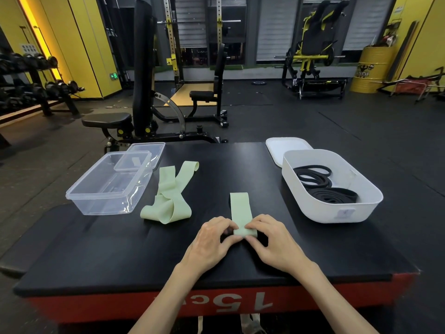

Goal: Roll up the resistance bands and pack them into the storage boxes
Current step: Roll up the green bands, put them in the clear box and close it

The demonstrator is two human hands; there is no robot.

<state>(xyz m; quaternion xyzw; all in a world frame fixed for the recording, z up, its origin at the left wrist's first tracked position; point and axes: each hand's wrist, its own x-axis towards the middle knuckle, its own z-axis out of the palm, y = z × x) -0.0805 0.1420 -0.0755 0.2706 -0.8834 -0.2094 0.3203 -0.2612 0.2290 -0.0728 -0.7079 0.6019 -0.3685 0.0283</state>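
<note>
Pale green resistance band (pixel 241 213) lies on the black platform (pixel 120 249). The left hand (pixel 212 242) and right hand (pixel 274 242) pinch its rolled near end with curled fingers.

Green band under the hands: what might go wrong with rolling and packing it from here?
1. The left hand and right hand pinch only the near end of the green band. Its flat tail may skew and give a crooked roll.
2. If the grip eases, the roll could spring open before it reaches the clear box.
3. The second band lies twisted beside that box and might snag or get dragged on the way.
</note>
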